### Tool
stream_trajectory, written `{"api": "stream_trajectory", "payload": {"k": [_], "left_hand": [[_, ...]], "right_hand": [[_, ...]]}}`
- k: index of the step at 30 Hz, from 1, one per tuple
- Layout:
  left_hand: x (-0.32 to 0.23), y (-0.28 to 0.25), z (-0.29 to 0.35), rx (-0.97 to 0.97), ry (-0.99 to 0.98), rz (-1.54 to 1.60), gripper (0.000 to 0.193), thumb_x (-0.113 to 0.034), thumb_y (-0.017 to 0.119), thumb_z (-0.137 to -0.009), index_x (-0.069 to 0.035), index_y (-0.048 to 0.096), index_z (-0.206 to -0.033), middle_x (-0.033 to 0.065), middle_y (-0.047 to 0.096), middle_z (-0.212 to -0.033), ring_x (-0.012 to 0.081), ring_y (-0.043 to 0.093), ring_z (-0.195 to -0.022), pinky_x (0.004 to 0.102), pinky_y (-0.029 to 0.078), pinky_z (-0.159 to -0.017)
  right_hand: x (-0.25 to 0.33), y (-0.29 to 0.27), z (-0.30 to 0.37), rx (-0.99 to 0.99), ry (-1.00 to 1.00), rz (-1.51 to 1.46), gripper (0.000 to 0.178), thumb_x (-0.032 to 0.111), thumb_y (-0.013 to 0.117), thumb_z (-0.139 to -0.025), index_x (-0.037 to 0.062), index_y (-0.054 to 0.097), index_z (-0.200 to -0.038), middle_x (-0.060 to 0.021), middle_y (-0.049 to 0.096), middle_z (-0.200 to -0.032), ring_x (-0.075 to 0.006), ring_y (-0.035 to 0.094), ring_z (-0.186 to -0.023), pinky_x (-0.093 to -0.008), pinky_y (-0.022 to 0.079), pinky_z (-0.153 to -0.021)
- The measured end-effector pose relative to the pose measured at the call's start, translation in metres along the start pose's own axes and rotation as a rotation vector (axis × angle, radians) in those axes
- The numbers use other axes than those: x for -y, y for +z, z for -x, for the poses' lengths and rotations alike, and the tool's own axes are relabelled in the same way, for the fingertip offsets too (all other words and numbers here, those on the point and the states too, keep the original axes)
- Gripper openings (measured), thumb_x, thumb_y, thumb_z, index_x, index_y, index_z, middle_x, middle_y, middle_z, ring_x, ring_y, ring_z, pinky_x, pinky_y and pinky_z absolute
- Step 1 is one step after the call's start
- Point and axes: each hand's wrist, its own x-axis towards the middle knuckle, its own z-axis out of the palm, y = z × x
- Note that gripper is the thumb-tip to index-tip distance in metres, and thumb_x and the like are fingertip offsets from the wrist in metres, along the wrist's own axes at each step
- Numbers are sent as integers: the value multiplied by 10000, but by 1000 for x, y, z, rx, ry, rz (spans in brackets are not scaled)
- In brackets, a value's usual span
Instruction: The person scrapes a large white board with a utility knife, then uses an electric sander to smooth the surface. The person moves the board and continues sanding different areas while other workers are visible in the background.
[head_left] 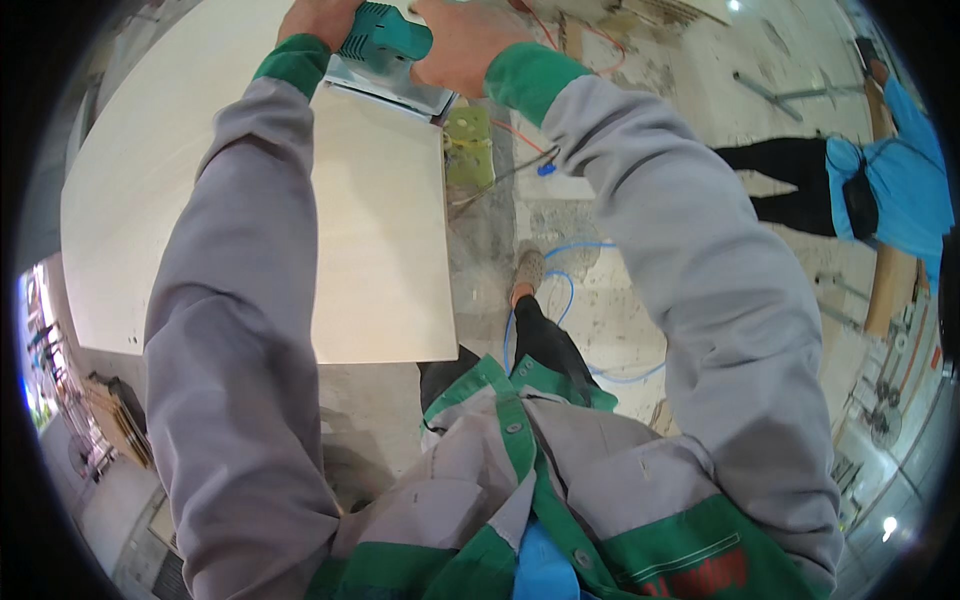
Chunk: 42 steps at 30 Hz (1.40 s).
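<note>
A teal electric sander (388,32) with a flat metal base rests on a large pale wooden board (385,230), near the board's right edge. At the top of the view my left hand (322,20) is closed on the sander's left side, partly cut off by the picture's edge. From the right, my right hand (465,45) grips the sander's body, its fingers partly hidden behind the tool. Both arms reach far forward, in grey sleeves with green cuffs.
Right of the board lies a stained floor with a blue hose (570,285) looping near my foot (530,268). A yellow-green perforated piece (468,145) sits beside the board's edge. A co-worker in a blue top (905,180) stands at the right. Stacked panels (118,420) lean at the lower left.
</note>
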Motion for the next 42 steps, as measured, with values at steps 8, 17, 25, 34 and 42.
{"api": "stream_trajectory", "payload": {"k": [8, 17, 25, 34, 42], "left_hand": [[-14, -19, 170, 11, -208, 70, 445, -428, 550, -924, -59, 753, -1065, 234, 731, -1009, 419, 693, -984, 444, 539, -866], [-52, -25, 171, -9, -394, 148, 286, -257, 620, -807, -73, 755, -981, 97, 685, -737, 267, 661, -689, 367, 532, -695], [-47, -10, -14, -7, -339, 131, 321, -345, 631, -800, -112, 753, -984, 127, 752, -882, 317, 720, -832, 424, 567, -779], [-47, 18, -199, -30, -324, 75, 353, -389, 638, -793, -163, 776, -1027, 118, 777, -988, 342, 727, -955, 433, 554, -903], [-35, 33, -326, -124, -262, 68, 411, -445, 648, -787, -180, 777, -1074, 114, 771, -1098, 329, 722, -1022, 429, 545, -933]], "right_hand": [[37, 62, 125, 179, -161, -286, 932, 186, 657, -878, 30, 135, -1635, -295, 675, -1008, -451, 691, -806, -548, 555, -741], [31, 55, 125, 235, -178, -485, 1012, 165, 679, -850, 42, 73, -1651, -251, 614, -976, -442, 662, -740, -552, 541, -651], [-21, -12, -26, 183, -85, -534, 966, 142, 646, -841, 30, 97, -1628, -368, 642, -1132, -528, 663, -962, -550, 533, -874], [-90, -69, -170, 114, -49, -580, 949, 111, 653, -823, 15, 148, -1621, -353, 584, -1333, -493, 620, -1179, -473, 489, -1015], [-139, -124, -284, 163, -88, -621, 933, 131, 662, -819, -9, 188, -1611, -324, 583, -1329, -432, 626, -1161, -420, 492, -1008]]}}
